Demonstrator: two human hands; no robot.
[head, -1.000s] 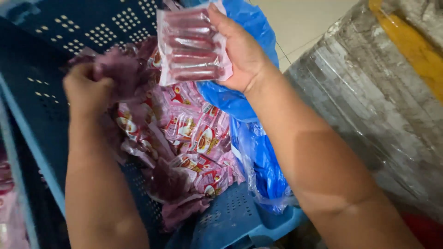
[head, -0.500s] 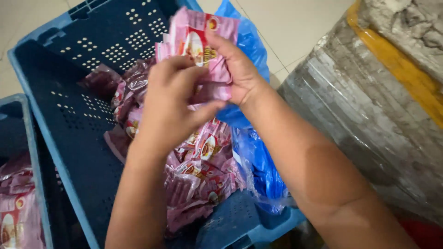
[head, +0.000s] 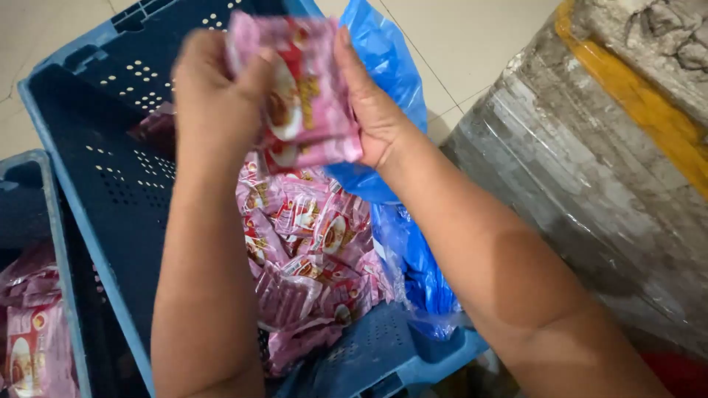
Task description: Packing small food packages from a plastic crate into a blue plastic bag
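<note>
While both hands clasp it, pink-and-red plastic snack packet (head: pixel 302 96) sits above blue perforated plastic crate (head: pixel 96 147): left hand (head: pixel 214 96) & right hand (head: pixel 372 110) fingers curled shut round its sides; more pink packets (head: pixel 310 265) piled w/in crate's right edge

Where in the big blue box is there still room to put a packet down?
The blue crate has bare floor along its far and left walls, beyond the pile of pink packets. It is crowded near the blue plastic bag, where packets heap up. Both hands hold packets above.

place: packing or stockroom floor | under the grip: blue plastic crate (head: pixel 88 184) of pink snack packets (head: pixel 310 243) | right of it: film-wrapped bulk load (head: pixel 590 184) | beyond: tiled floor (head: pixel 472 37)
</note>
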